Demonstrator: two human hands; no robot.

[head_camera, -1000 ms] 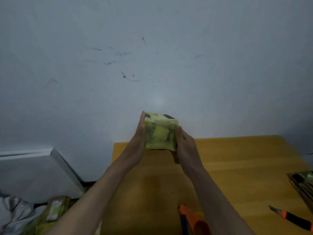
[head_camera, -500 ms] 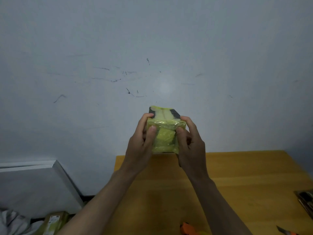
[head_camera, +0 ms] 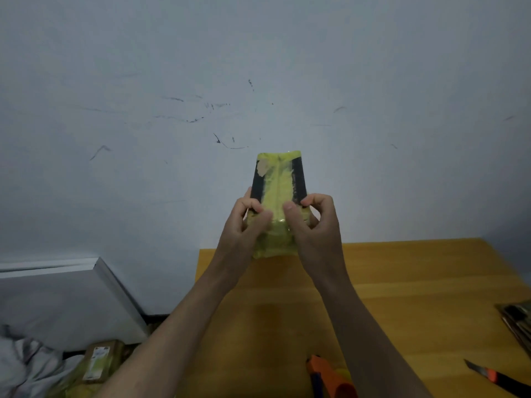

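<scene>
Parcel (head_camera: 278, 179) has tipped up since half a second ago: its long face, with black strips and a centre seam, now shows. Left hand (head_camera: 244, 225) and right hand (head_camera: 313, 225) pinch its lower half, in the air over the tabletop's (head_camera: 416, 282) far edge. Probably hunting for a seam to open.

A yellow wooden table (head_camera: 416, 282) stands against a pale wall (head_camera: 115, 67) streaked with dark scuff marks (head_camera: 195, 119). Near the table's right edge lies a utility knife (head_camera: 494, 379) with an orange band, and beyond it a dark glossy stack (head_camera: 517, 323), perhaps packets. An orange tool (head_camera: 330, 377) lies at the near edge. Left of the table, a white panel (head_camera: 66, 300) leans above a labelled parcel (head_camera: 99, 360) and crumpled grey cloth (head_camera: 23, 366).
</scene>
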